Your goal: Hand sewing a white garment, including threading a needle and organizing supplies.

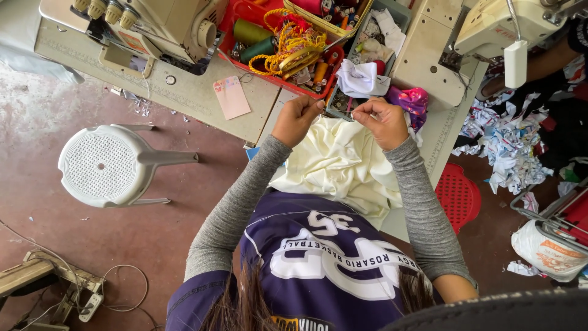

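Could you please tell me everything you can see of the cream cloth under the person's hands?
The cream cloth is plain, pale and soft-looking, bunched in loose folds on the sewing table and spilling over its edge towards the person's lap. The left hand and right hand are raised over its far end, fingers pinched; whether they grip it is unclear.

floor: reddish-brown concrete floor (122,239), dusty, scuffed
seat: white plastic stool (104,165) standing left
table: beige sewing table (184,86) up top
right: fabric scrap heap (508,153), red stool (458,196)
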